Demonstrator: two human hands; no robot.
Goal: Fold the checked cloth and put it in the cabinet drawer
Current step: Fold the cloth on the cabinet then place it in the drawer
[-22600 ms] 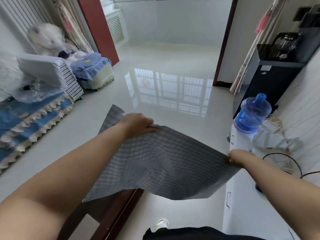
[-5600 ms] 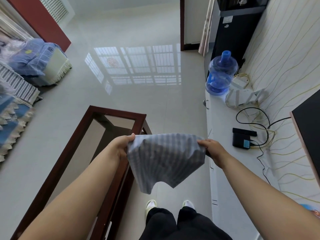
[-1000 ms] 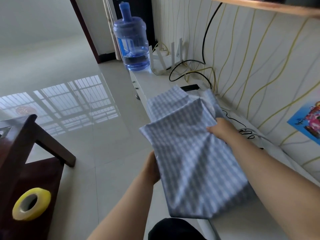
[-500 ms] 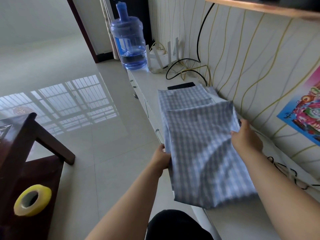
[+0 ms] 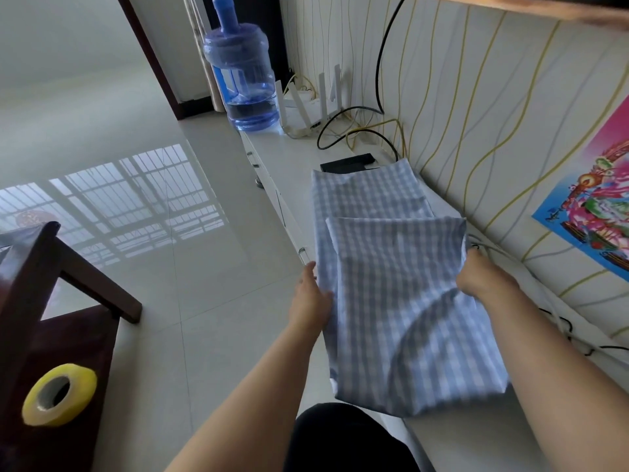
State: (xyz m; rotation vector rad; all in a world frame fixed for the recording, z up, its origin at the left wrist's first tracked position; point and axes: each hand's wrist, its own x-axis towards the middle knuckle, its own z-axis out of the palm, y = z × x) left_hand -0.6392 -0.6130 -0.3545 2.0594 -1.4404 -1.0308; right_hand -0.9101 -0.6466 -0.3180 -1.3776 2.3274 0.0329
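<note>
The blue-and-white checked cloth [image 5: 394,284] lies lengthwise on top of the low white cabinet [image 5: 289,158], with one layer folded back over the rest. My left hand [image 5: 311,298] grips the cloth's left edge over the cabinet's front edge. Over on the wall side, my right hand [image 5: 483,277] grips the right edge. The near end of the cloth hangs toward my lap. A drawer handle [image 5: 303,254] shows on the cabinet front just above my left hand; the drawers look closed.
On the cabinet's far end stand a blue water jug [image 5: 243,73], a white router [image 5: 318,103], cables and a black box [image 5: 349,162]. A dark wooden table [image 5: 51,301] with a yellow tape roll [image 5: 58,395] is at my left. Glossy tiled floor lies between.
The cloth has settled flatter and straighter along the cabinet top. My right hand slid from the middle of the cloth out to its right edge; my left hand keeps the left edge.
</note>
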